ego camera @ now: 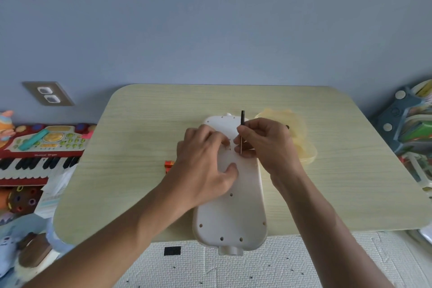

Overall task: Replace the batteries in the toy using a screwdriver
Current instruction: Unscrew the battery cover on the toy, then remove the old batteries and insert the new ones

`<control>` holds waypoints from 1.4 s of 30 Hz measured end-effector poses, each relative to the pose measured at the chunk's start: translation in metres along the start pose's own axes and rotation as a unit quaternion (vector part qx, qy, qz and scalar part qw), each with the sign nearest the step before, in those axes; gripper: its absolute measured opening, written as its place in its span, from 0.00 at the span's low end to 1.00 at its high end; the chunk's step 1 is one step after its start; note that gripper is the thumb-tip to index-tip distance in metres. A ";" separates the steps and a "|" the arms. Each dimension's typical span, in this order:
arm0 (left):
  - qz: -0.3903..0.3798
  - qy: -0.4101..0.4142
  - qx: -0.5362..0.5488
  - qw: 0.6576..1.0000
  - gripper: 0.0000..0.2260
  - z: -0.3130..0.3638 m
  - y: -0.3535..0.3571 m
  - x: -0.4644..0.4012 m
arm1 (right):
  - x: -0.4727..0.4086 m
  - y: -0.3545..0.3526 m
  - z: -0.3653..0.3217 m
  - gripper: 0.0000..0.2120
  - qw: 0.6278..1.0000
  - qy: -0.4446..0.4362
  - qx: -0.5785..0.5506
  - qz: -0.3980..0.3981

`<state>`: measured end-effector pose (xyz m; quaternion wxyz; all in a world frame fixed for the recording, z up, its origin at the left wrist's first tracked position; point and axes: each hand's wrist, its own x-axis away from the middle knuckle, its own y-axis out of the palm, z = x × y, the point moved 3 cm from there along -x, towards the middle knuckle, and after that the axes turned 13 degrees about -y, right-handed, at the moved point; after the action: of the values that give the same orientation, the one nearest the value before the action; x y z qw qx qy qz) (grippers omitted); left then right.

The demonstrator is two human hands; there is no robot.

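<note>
Right grip (264,141) pinched around the screwdriver (242,132), shaft near upright, dark handle on top, tip pointing down onto the upper back of the toy (230,212); whether it is seated in a screw cannot be told. Left grip (205,159) rests flat on the toy, fingers curled beside the tip, clasping nothing visible. The toy lies back-up mid-desk (140,124), long axis running away from the person, near end overhanging; the right hand is nearer the work point.
</note>
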<state>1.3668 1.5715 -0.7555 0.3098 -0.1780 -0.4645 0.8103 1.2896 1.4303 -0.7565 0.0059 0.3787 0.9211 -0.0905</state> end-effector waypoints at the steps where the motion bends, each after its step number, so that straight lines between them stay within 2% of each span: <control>1: 0.002 -0.001 -0.006 1.000 0.22 0.001 0.000 0.001 | 0.001 0.000 0.001 0.04 1.000 0.006 0.004 -0.005; 10: -0.019 -0.001 -0.068 0.998 0.22 0.014 -0.004 -0.004 | -0.001 0.000 0.004 0.04 1.000 0.016 0.010 -0.017; 16: -0.020 -0.018 -0.134 0.991 0.17 0.024 0.000 -0.011 | 0.000 0.003 0.007 0.05 0.998 -0.012 0.056 -0.013; 19: -0.033 -0.035 -0.132 0.990 0.14 0.027 0.002 -0.017 | 0.002 0.004 0.008 0.06 0.995 -0.037 0.087 -0.010; 24: -0.134 -0.057 -0.048 0.988 0.14 0.013 -0.002 -0.025 | 0.002 0.001 0.009 0.04 0.999 -0.017 0.036 0.003; 28: -0.198 -0.073 0.079 0.974 0.19 -0.005 -0.008 -0.025 | 0.007 0.000 0.003 0.04 1.000 0.010 -0.019 0.008; 30: -0.194 -0.056 0.108 0.973 0.20 -0.008 -0.011 -0.026 | 0.009 0.000 0.000 0.03 0.999 0.014 -0.027 0.012; 34: -0.160 -0.037 0.116 0.980 0.17 -0.007 -0.011 -0.022 | 0.015 -0.003 -0.009 0.03 0.999 0.012 -0.027 0.014; 37: -0.143 -0.037 0.198 0.969 0.14 -0.007 -0.015 -0.022 | 0.022 -0.015 -0.019 0.03 0.999 -0.001 -0.013 0.036; 40: -0.091 -0.058 0.298 0.948 0.10 -0.019 -0.033 -0.030 | 0.033 -0.040 -0.025 0.03 0.997 -0.017 0.009 0.078; 42: -0.050 -0.077 0.302 0.949 0.09 -0.036 -0.046 -0.036 | 0.045 -0.060 -0.027 0.06 0.994 -0.027 0.049 0.095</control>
<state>1.4302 1.5878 -0.7346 0.3530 0.0102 -0.2285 0.9072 1.2169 1.4249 -0.7243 0.0208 0.4619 0.8747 -0.1451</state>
